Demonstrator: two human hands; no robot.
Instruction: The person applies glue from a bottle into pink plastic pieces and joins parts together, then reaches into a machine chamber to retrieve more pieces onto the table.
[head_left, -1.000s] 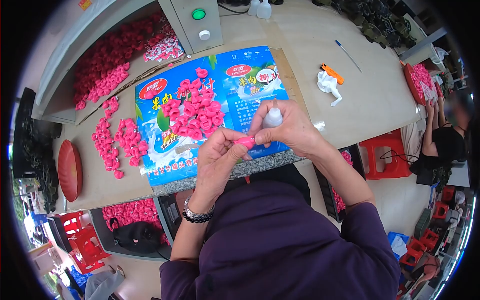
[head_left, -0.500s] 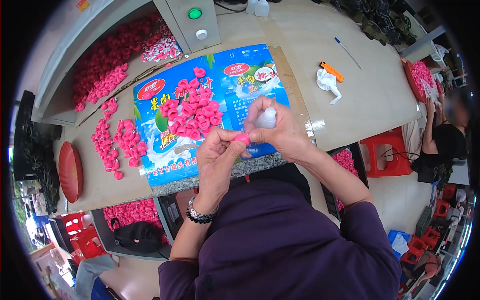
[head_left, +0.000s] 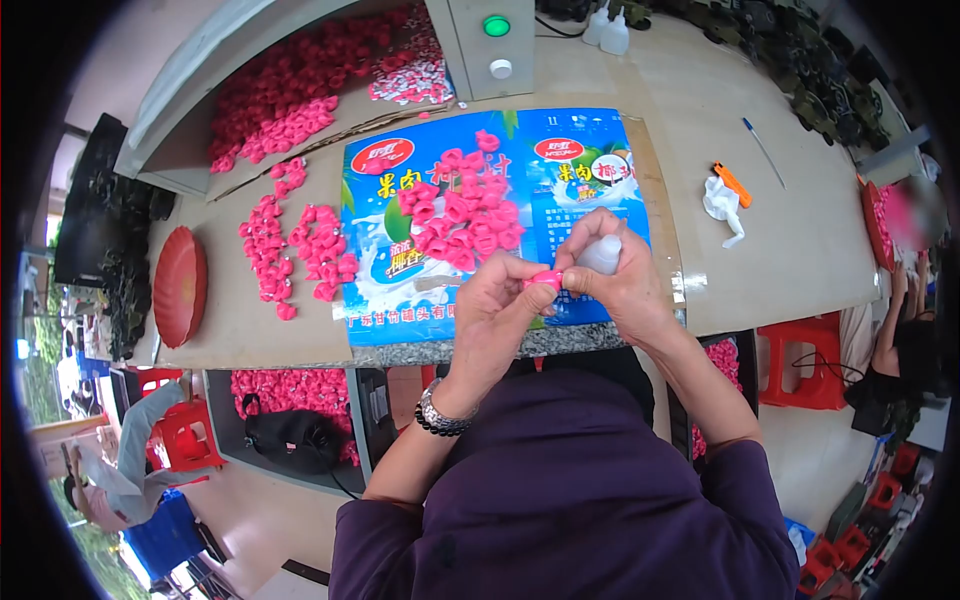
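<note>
My left hand (head_left: 500,305) pinches a small pink moulded piece (head_left: 543,279) between thumb and fingers. Against the other end of that piece press the thumb and fingertips of my right hand (head_left: 632,290), which also keeps a small white squeeze bottle (head_left: 601,254) tucked in its curled fingers. Both hands are over the front part of a blue printed cardboard sheet (head_left: 400,322). Just beyond my left hand, a loose heap of similar pink pieces (head_left: 470,212) lies on the sheet. The piece's finer shape is hidden by my fingers.
More pink pieces (head_left: 322,250) lie left of the sheet, near a red dish (head_left: 181,288). A grey housing with a green button (head_left: 496,26) stands behind. To the right are an orange tool (head_left: 733,184), white tissue (head_left: 722,205) and a pen (head_left: 764,153). Another person (head_left: 905,340) is at far right.
The camera view has shifted, so the table and both hands appear farther right. My hands keep the same hold on the pink piece and the bottle; the bottle looks more tilted.
</note>
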